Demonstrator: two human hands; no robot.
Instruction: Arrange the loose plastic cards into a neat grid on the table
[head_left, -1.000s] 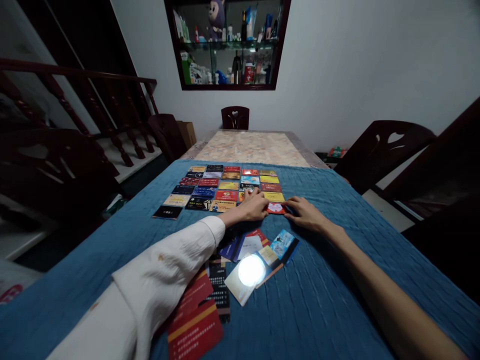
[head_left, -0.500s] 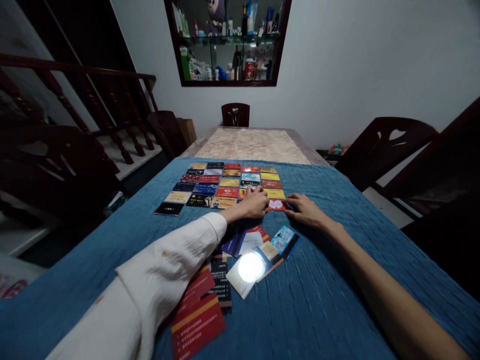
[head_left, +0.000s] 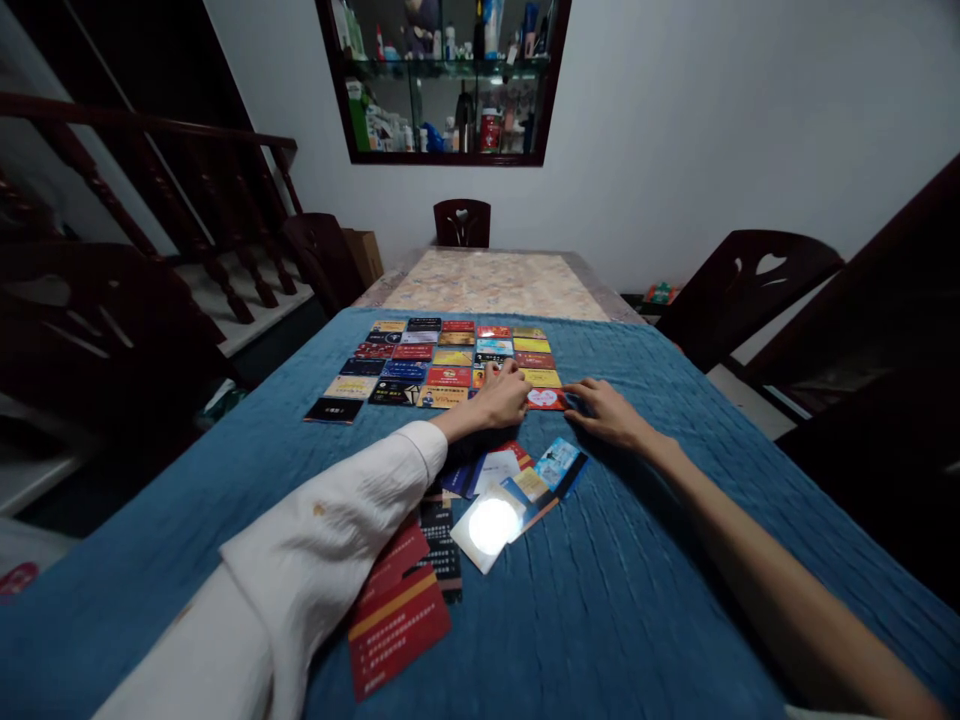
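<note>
A red card with a white heart lies flat at the near right corner of a grid of cards. At its left edge is my left hand, fingers curled down over the neighbouring cards; its fingertips are partly hidden, so any card under them does not show. My right hand rests on the cloth at the card's right side, fingers stretched out, the tips touching its edge. The grid holds several rows, including a black card at the near left, a yellow card and a blue card.
Closer to me lie loose overlapping cards: a shiny pale card with glare, a light blue card and a red card by my left sleeve. A blue cloth covers the table's near part. Dark chairs stand around.
The whole view has shifted slightly, with the scene sitting a little further left and up. Both hands stay by the heart card, and the cards look the same.
</note>
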